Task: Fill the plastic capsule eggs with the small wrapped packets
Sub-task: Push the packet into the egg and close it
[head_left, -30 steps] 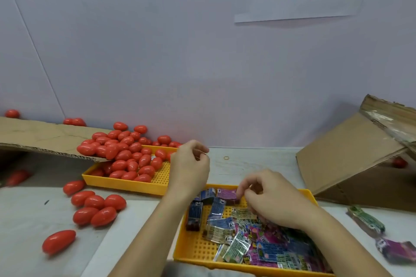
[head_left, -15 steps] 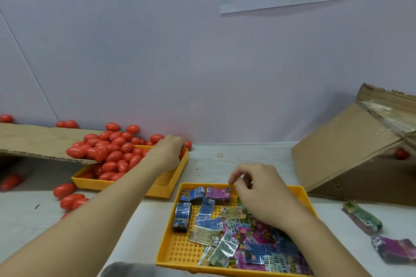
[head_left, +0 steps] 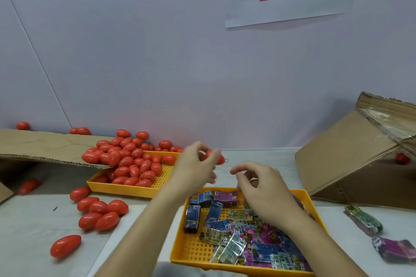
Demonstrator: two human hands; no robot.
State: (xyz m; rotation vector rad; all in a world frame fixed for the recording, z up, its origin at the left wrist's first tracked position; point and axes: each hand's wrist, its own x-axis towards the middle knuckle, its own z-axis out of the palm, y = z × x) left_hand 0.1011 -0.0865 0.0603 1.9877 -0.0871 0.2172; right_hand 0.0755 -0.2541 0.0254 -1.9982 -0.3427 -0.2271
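I see the red plastic capsule egg (head_left: 215, 157) blurred, half hidden behind my left hand (head_left: 194, 167). My right hand (head_left: 262, 189) covers wrapped packets at the yellow perforated tray's (head_left: 195, 252) far edge.

Left hand (head_left: 193, 168) raised, fingers curled, apparently pinching something, right hand (head_left: 265, 189) beside it, fingers loosely curled

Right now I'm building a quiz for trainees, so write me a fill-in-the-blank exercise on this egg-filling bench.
1. The left hand holds a ____ capsule egg.
2. Both trays, the egg tray and the packet tray, are ____ in colour.
3. The right hand hovers over the tray of ____.

Missing words: red; yellow; packets
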